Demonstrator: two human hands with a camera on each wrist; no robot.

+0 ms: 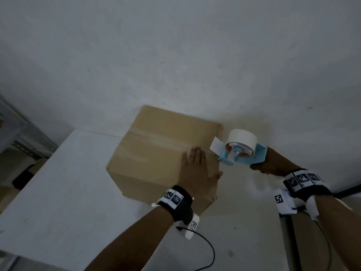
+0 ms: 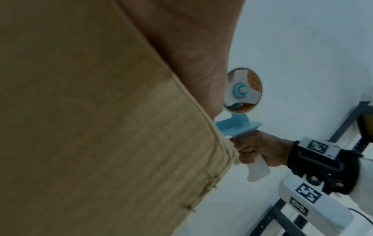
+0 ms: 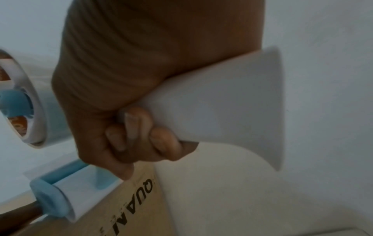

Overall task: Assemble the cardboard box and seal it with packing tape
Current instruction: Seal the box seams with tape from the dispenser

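- Nearest the camera, a black strap with printed markers (image 1: 174, 199) is worn on each wrist, and a thin black cable (image 1: 205, 243) trails from the left one across the tabletop (image 1: 64, 184).
- The left hand (image 1: 197, 171) is laid flat on the top of the cardboard box (image 1: 156, 151), fingers straight and spread, nothing gripped. It is judged to be placed there to keep the flaps pressed down and the box steadied while tape is drawn over it.
- The cardboard box is seen standing closed on the far right part of the tabletop, its right side at or just over the table's edge. A seam between the top flaps (image 1: 154, 136) runs across the lid; whether tape already lies along it cannot be told.
- Just beside the box's right top edge, the tape dispenser (image 1: 242, 153) is held in the right hand (image 1: 273, 165), whose fingers (image 3: 129, 127) are curled tightly round the white handle (image 2: 258, 170).
- The dispenser's front roller (image 3: 60, 202) is brought up to the box's edge near the seam, and a loose tab of tape (image 1: 215, 145) is seen sticking up from it. This placing is judged to suit starting a strip at the edge and pulling it along the seam.
- The roll of tape (image 1: 242, 137) sits on top of the blue frame.
- Farthest off, a pale wall (image 1: 175, 55) is seen behind, with a metal rack (image 1: 21, 137) at the left.
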